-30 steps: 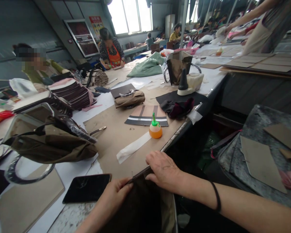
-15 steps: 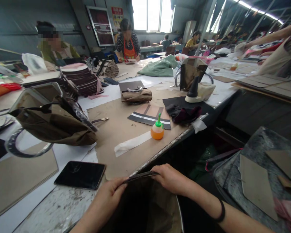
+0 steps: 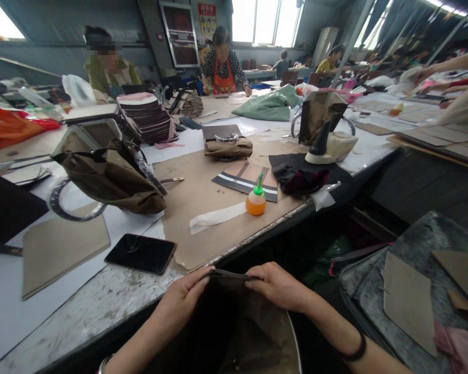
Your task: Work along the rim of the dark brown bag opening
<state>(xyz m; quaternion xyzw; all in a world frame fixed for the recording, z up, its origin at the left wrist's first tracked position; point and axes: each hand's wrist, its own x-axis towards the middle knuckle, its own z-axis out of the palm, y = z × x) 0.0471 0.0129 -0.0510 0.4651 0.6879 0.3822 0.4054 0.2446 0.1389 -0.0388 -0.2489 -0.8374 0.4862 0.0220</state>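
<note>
My left hand (image 3: pixel 185 296) and my right hand (image 3: pixel 278 285) pinch the top edge of a dark brown bag piece (image 3: pixel 234 322) that hangs below the table's front edge, in my lap. The thumbs and fingers press the rim from both ends. Its lining shows lighter brown lower down. A black band sits on my right wrist (image 3: pixel 353 350).
On the table lie a black phone (image 3: pixel 140 253), an orange glue bottle with green nozzle (image 3: pixel 256 200), a white strip (image 3: pixel 217 217), a brown handbag with ring handles (image 3: pixel 109 179), striped pieces (image 3: pixel 244 179) and dark fabric (image 3: pixel 302 179). Other people work at the far end. Cardboard pieces lie on a grey surface (image 3: pixel 409 291) to the right.
Both hands have drawn the bag piece back off the table edge and down toward me. The view has shifted left, showing more of the table.
</note>
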